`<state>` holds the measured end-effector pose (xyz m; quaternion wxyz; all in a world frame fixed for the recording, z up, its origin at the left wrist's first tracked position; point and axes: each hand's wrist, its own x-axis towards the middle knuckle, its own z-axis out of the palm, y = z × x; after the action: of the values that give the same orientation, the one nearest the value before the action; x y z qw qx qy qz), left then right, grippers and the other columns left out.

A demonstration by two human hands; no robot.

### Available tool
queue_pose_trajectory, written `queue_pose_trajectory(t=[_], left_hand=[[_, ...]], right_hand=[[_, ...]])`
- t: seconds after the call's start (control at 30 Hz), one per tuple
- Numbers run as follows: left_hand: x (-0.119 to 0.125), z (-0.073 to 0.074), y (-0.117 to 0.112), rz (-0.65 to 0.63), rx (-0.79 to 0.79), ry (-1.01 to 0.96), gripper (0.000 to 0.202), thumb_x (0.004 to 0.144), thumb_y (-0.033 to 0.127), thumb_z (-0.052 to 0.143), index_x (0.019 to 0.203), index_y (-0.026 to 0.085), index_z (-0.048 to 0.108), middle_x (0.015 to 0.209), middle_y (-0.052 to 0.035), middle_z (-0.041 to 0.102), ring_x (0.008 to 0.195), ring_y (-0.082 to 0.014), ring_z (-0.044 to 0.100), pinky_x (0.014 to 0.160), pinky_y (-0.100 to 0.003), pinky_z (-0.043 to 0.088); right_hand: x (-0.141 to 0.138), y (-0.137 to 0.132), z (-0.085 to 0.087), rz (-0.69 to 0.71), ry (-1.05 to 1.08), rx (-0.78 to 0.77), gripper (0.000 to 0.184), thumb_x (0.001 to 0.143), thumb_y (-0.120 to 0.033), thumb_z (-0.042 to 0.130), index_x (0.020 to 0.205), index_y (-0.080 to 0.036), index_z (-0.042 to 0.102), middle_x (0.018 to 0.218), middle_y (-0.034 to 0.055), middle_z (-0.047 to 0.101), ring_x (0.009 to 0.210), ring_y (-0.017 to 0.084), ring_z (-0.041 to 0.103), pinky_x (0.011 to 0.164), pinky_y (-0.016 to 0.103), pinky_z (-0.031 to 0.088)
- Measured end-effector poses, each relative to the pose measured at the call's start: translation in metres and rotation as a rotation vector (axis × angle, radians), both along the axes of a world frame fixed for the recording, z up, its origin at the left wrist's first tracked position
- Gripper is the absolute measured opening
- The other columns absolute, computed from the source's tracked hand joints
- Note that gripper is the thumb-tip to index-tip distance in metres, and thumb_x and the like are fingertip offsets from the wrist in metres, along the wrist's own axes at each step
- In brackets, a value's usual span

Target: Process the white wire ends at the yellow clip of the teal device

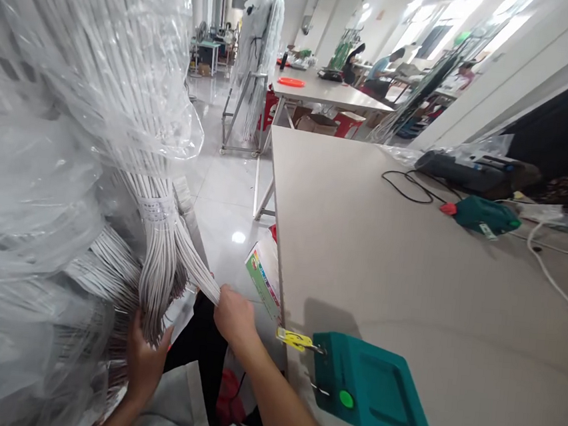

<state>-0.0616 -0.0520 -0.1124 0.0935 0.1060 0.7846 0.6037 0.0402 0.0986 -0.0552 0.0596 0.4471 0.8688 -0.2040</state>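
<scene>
A thick bundle of white cables [156,227], tied with a white band and partly wrapped in clear plastic, hangs at the left. My left hand [145,359] is closed around the bundle's lower ends from below. My right hand [234,315] pinches a few cables pulled out sideways from the bundle's right edge. A teal machine [371,395] with a green button and a yellow clip at its front sits on the beige table [408,278], just right of my right forearm.
A teal hand tool [484,215], black cords and a dark device lie at the table's far right. A colourful box [263,279] leans by the table edge. Another wrapped cable rack [259,50], tables and seated people stand beyond.
</scene>
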Motion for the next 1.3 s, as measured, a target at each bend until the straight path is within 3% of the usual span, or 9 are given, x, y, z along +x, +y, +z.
queue_pose_trajectory(t=[0.13,0.3,0.43,0.57,0.7,0.77,0.87,1.1,1.3], left_hand=[[0.016,0.013,0.009,-0.254,0.136,-0.226,0.046,0.049,0.018,0.078,0.092,0.021,0.062,0.106,-0.0092,0.062,0.111,-0.0278,0.051,0.095,-0.036,0.039],[0.009,0.049,0.081,-0.531,0.31,-0.629,0.039,0.059,0.018,0.075,0.096,0.018,0.061,0.092,-0.006,0.069,0.092,-0.0196,0.062,0.084,-0.029,0.046],[0.006,0.063,0.111,-0.448,0.299,-0.789,0.01,0.069,0.017,0.068,0.077,0.012,0.065,0.07,-0.005,0.069,0.069,-0.0149,0.065,0.072,-0.025,0.05],[0.009,0.058,0.116,-0.366,0.32,-0.805,0.014,0.076,0.022,0.062,0.067,0.012,0.062,0.064,-0.003,0.066,0.063,-0.0109,0.063,0.074,-0.022,0.049],[0.02,0.058,0.117,-0.333,0.346,-0.846,0.016,0.08,0.023,0.056,0.069,0.013,0.061,0.067,-0.0033,0.066,0.065,-0.0115,0.064,0.076,-0.024,0.049],[0.025,0.06,0.113,-0.344,0.355,-0.873,0.016,0.08,0.024,0.056,0.071,0.013,0.061,0.07,-0.005,0.067,0.068,-0.0136,0.064,0.072,-0.026,0.051],[0.027,0.065,0.1,-0.297,0.416,-0.912,0.015,0.079,0.026,0.058,0.069,0.014,0.06,0.065,-0.0012,0.063,0.063,-0.0121,0.062,0.065,-0.024,0.052],[0.02,0.076,0.051,-0.292,0.497,-0.811,0.027,0.066,0.038,0.069,0.058,0.016,0.055,0.056,0.0043,0.055,0.061,-0.0098,0.056,0.07,-0.022,0.051],[0.014,0.083,0.008,-0.334,0.432,-0.702,0.037,0.057,0.048,0.072,0.053,0.018,0.051,0.054,0.0049,0.049,0.06,-0.0106,0.053,0.066,-0.021,0.05]], right_hand=[[-0.003,-0.008,0.004,0.024,0.043,-0.03,0.029,0.076,-0.011,0.047,0.104,-0.014,0.053,0.086,0.015,0.067,0.083,0.026,0.065,0.067,0.034,0.047],[-0.011,-0.015,0.007,0.051,0.128,-0.056,0.028,0.072,-0.017,0.053,0.099,-0.014,0.059,0.088,0.0138,0.067,0.085,0.028,0.064,0.069,0.034,0.048],[0.003,-0.021,0.011,-0.008,0.168,-0.087,0.041,0.067,-0.021,0.056,0.107,-0.012,0.057,0.093,0.0151,0.066,0.085,0.03,0.064,0.069,0.036,0.048],[0.029,-0.044,0.007,-0.081,0.222,-0.189,0.027,0.071,-0.036,0.055,0.086,-0.015,0.064,0.082,0.0114,0.068,0.08,0.029,0.064,0.068,0.036,0.048],[0.027,-0.06,-0.004,-0.551,0.709,-1.337,0.06,0.078,-0.066,0.031,0.067,-0.014,0.058,0.061,0.0062,0.062,0.054,0.017,0.062,0.05,0.027,0.047],[0.017,-0.058,-0.004,-0.855,1.096,-1.524,0.072,0.078,-0.071,0.015,0.079,-0.014,0.058,0.06,0.0051,0.061,0.051,0.015,0.06,0.049,0.026,0.048],[0.001,-0.051,0.003,-1.03,1.404,-1.566,0.07,0.079,-0.069,0.023,0.084,-0.009,0.059,0.06,0.0061,0.061,0.053,0.012,0.061,0.051,0.02,0.047],[-0.02,-0.044,-0.001,-1.282,1.399,-1.375,0.041,0.089,-0.047,0.031,0.075,-0.015,0.052,0.059,0.0029,0.059,0.054,0.013,0.061,0.056,0.025,0.051],[-0.026,-0.01,-0.009,-1.209,1.399,-1.25,0.026,0.086,-0.036,0.042,0.069,-0.017,0.048,0.054,-0.0014,0.054,0.051,0.01,0.057,0.055,0.024,0.051]])
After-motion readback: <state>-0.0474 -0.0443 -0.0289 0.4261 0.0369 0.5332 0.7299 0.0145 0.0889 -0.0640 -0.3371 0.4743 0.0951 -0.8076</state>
